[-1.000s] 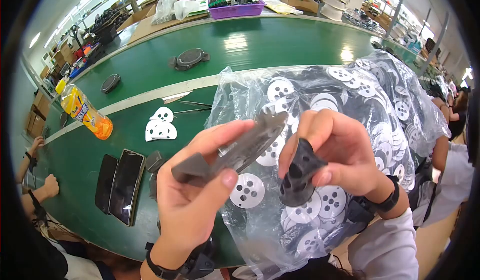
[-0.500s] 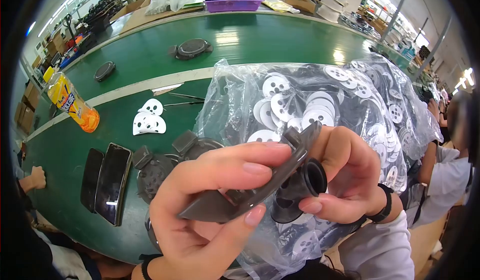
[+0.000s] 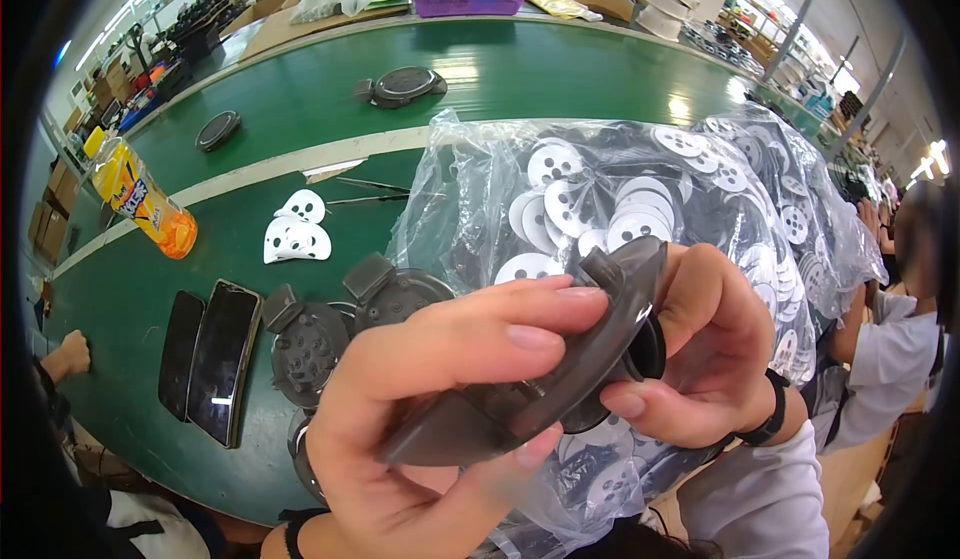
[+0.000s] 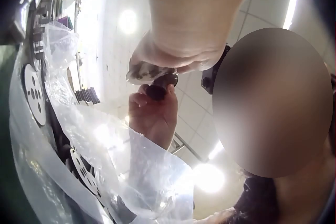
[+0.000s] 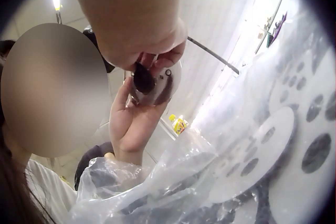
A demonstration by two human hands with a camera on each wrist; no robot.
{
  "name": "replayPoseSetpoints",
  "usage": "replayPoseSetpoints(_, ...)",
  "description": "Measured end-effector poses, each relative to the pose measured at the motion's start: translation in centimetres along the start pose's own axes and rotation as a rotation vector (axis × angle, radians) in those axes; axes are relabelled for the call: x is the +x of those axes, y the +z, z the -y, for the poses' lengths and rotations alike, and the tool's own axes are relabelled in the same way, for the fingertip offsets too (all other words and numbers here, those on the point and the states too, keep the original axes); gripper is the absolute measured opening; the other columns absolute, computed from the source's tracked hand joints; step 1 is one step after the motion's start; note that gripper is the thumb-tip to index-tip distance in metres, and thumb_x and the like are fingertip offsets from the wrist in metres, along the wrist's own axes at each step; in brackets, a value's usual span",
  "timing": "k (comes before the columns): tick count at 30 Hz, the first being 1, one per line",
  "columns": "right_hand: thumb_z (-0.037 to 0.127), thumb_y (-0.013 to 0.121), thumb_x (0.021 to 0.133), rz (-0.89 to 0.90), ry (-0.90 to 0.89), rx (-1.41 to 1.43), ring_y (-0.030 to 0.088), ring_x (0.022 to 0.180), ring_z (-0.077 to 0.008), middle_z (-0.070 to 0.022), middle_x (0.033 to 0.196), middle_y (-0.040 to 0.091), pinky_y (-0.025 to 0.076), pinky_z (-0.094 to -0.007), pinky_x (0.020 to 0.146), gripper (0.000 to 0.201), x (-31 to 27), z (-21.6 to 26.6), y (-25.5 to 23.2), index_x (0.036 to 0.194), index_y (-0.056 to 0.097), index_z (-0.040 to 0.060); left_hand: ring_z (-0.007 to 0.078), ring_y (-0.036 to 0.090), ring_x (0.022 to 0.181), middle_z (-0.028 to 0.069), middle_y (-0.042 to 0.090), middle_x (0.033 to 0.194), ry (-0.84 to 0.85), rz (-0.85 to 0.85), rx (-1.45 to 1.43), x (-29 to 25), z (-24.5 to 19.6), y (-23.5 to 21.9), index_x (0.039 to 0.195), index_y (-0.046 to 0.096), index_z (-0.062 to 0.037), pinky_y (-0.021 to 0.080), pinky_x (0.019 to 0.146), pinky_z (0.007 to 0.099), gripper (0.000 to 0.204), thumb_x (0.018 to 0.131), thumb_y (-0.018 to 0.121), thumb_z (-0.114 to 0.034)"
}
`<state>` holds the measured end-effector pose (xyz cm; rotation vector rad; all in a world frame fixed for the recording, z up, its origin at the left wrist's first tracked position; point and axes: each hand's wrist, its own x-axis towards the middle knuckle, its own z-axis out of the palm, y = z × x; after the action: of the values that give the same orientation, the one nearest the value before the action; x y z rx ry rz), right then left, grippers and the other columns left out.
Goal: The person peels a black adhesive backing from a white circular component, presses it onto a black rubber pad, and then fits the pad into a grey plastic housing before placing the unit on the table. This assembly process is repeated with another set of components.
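Left hand [image 3: 420, 429] grips the grey frame [image 3: 540, 379]; right hand [image 3: 710, 349] pinches the black cone [image 3: 640, 354] against its far side. Seating looks incomplete; more frames [image 3: 305, 344] wait on the counter [image 3: 520, 79].

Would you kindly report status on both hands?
Left hand grips grey plate. Right hand pinches black cone against it. Disc bag beneath.
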<state>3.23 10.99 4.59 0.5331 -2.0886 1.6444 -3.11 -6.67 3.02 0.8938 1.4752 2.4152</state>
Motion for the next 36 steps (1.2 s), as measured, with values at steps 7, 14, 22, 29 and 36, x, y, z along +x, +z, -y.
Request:
replayPoseSetpoints(7, 0.000, 0.073, 0.068, 0.022, 0.034, -0.140, 0.046, 0.069, -0.0137, -0.0082, 0.077, 0.050, 0.034, -0.0268, 0.061, 0.034, 0.3, 0.8, 0.0, 0.080, 0.042, 0.0047, 0.0230, 0.053, 0.103, 0.0216, 0.049, 0.117, -0.035, -0.035, 0.025, 0.0, 0.0, 0.6, 0.107, 0.040, -0.0020, 0.040, 0.092, 0.0357, 0.044, 0.075, 0.069, -0.012)
replayPoseSetpoints(14, 0.003, 0.075, 0.067, -0.025, 0.088, -0.141, 0.047, 0.069, -0.0130, -0.0076, 0.077, 0.051, 0.034, -0.0252, 0.062, 0.036, 0.1, 1.0, 0.1, 0.082, 0.043, 0.0044, 0.0242, 0.051, 0.105, 0.0218, 0.047, 0.118, 0.294, 0.142, -0.007, 0.8, 3.0, -0.7, 0.109, 0.040, -0.0026, 0.038, 0.094, 0.0379, 0.043, 0.077, 0.066, -0.014)
replayPoseSetpoints(22, 0.000, 0.070, 0.074, -0.074, 0.121, -0.075, 0.051, 0.066, -0.0121, -0.0098, 0.074, 0.055, 0.040, -0.0236, 0.061, 0.028, 0.4, 0.5, -0.4, 0.082, 0.043, 0.0012, 0.0252, 0.051, 0.107, 0.0195, 0.047, 0.118, -0.053, -0.007, 0.021, 0.2, 0.5, -0.1, 0.114, 0.038, -0.0016, 0.038, 0.096, 0.0377, 0.048, 0.076, 0.064, -0.013)
replayPoseSetpoints(29, -0.004, 0.071, 0.071, -0.091, 0.173, -0.082, 0.053, 0.065, -0.0125, -0.0086, 0.071, 0.057, 0.040, -0.0246, 0.060, 0.028, 0.2, 0.9, -0.4, 0.079, 0.045, 0.0017, 0.0249, 0.052, 0.108, 0.0175, 0.050, 0.116, -0.143, -0.034, -0.083, 0.0, 0.7, -0.2, 0.116, 0.036, -0.0007, 0.040, 0.095, 0.0390, 0.050, 0.076, 0.063, -0.015)
replayPoseSetpoints(36, -0.001, 0.071, 0.071, -0.062, 0.133, -0.147, 0.053, 0.064, -0.0129, -0.0092, 0.071, 0.056, 0.041, -0.0243, 0.061, 0.028, 0.3, 1.2, -0.6, 0.079, 0.045, 0.0015, 0.0291, 0.050, 0.113, 0.0193, 0.048, 0.119, -0.194, -0.029, -0.201, 0.0, 0.6, 0.0, 0.124, 0.033, -0.0014, 0.039, 0.098, 0.0417, 0.053, 0.081, 0.059, -0.018)
